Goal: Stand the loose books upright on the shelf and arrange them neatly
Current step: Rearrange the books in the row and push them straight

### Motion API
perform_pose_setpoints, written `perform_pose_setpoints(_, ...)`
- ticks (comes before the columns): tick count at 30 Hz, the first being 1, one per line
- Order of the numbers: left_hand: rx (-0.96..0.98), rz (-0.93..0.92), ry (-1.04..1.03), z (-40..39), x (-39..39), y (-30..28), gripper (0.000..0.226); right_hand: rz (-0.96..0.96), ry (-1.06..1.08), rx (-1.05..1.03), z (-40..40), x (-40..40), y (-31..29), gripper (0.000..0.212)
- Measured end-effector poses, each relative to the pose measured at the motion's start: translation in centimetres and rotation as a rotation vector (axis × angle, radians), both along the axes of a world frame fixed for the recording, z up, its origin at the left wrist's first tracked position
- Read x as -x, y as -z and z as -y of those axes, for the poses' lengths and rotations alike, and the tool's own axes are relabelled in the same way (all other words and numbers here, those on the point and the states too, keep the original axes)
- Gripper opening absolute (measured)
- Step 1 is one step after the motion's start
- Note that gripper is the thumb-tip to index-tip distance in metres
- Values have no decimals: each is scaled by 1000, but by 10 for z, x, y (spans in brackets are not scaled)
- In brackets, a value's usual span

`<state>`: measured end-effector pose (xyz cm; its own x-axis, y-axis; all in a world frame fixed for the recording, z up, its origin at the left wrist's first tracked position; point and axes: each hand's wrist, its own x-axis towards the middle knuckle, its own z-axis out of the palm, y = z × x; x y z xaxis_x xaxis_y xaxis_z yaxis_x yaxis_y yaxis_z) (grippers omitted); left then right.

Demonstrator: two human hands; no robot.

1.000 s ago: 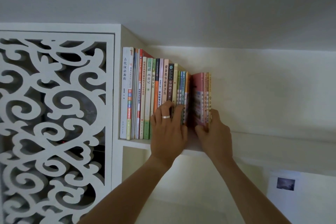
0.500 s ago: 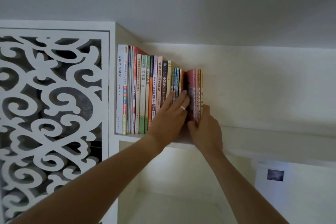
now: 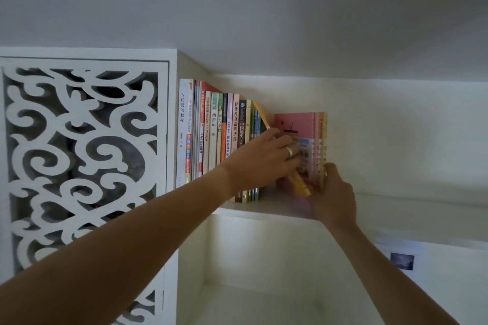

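Observation:
A row of upright books [image 3: 211, 129] stands at the left end of the white shelf [image 3: 264, 210]. To its right stands a small pink-covered group of books [image 3: 303, 124], set apart by a gap. A thin yellow book [image 3: 264, 115] leans slanted across that gap. My left hand [image 3: 266, 155], a ring on one finger, reaches into the gap with straight fingers against the pink cover and the slanted book. My right hand [image 3: 334, 195] grips the lower right edge of the pink group.
A white carved lattice panel [image 3: 84, 155] fills the left side, next to the shelf's side wall. The ceiling sits close above the books. The shelf runs on to the right [image 3: 409, 203]. Below it lies a lower compartment [image 3: 258, 272], and a small dark picture [image 3: 402, 261] hangs at lower right.
The pink group has shifted right, opening a gap. My left hand moved from the spines into that gap, and a thin yellow book now leans across it.

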<state>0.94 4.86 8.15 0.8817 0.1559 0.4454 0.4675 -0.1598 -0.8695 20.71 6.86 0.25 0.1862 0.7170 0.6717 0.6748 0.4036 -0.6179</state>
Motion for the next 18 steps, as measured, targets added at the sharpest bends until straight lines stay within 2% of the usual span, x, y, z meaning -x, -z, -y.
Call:
perform_pose_setpoints(2, -52, 14, 119, 3, -7, -7, 26, -136, -106, 47, -2, -10, -4, 36)
perform_pose_setpoints(5, -101, 31, 199, 7, -10, -18, 20, -193, -114, 54, -5, -29, -5, 29)
perform_pose_setpoints(9, -185, 379, 420, 13, -33, -36, 20, -176, -2, 46, -5, -39, 1, 38)
perform_pose_setpoints(12, -253, 687, 491, 20, -60, -45, 16, -147, 16, -3, 1, -29, 3, 34)
perform_pose_setpoints(14, -274, 793, 545, 21, -73, -45, 16, -122, 33, -32, 7, -19, 2, 34)
perform_pose_setpoints(16, -264, 757, 579, 14, -81, -33, 16, -109, 30, -42, 13, -8, 0, 43)
perform_pose_setpoints(18, -211, 649, 515, 2, -88, -9, 18, -82, 31, -37, 18, 3, -2, 51)
